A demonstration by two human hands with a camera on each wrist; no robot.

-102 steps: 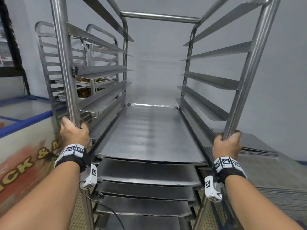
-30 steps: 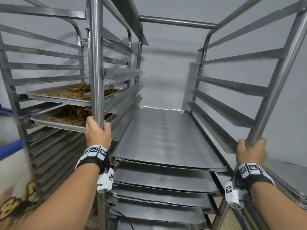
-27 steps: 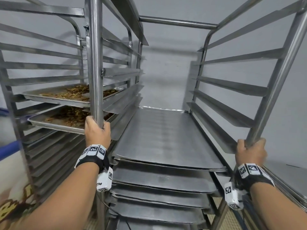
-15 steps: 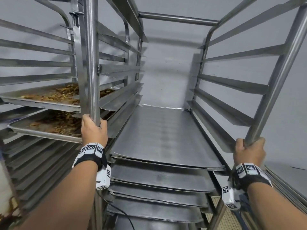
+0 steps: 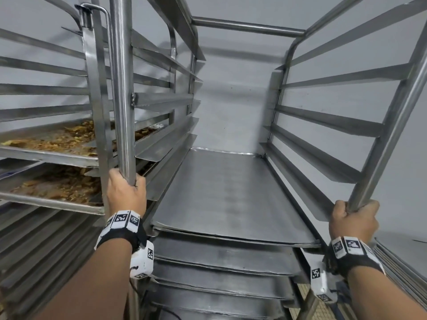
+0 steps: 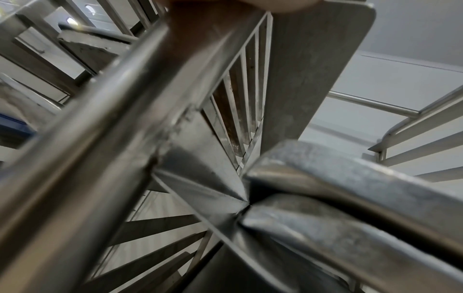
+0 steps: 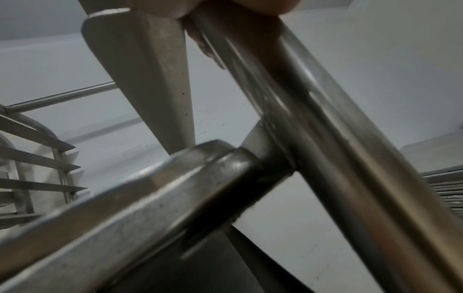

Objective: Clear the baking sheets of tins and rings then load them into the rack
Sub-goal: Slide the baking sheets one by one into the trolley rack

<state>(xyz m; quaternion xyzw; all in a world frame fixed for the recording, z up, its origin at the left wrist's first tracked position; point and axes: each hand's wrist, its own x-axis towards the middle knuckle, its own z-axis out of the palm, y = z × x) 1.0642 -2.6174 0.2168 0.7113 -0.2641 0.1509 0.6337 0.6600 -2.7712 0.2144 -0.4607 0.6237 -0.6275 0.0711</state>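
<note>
Presently, both hands are on the tall stainless-steel tray rack (image 5: 233,33), not on any sheet. The left hand (image 5: 126,192) has its fingers curled round the rack's near left upright tube (image 5: 122,88); the right hand (image 5: 353,219) is wrapped in the same way round the near right upright tube (image 5: 390,135). Neither holds anything else.

Loaded so far: a stack of flat grey metal baking sheets (image 5: 226,192) sits on the rack's angled side runners (image 5: 328,121). The uppermost lies at about the level of the hands, its near edge at the rack's open front and its far edge close to the back; at least three more front edges show below it, one per level. The wrist views confirm rolled sheet rims seated against the runners beside each upright. No tins or rings are visible on any sheet in view — the top sheet's surface is bare. The runners above hand level carry nothing.

Outstanding, as a judgement: at the right edge of the head view a further pile of grey sheets (image 5: 402,269) lies outside the rack, low and beside the right wrist, so loading is probably not finished. Whether those sheets carry tins cannot be told.

Adjacent, just beside the left upright, stands a second steel rack (image 5: 92,93) holding two trays of brown baked crumbs (image 5: 57,139) — not evidently part of this job. The grip suggests the rack is being positioned rather than filled
</note>
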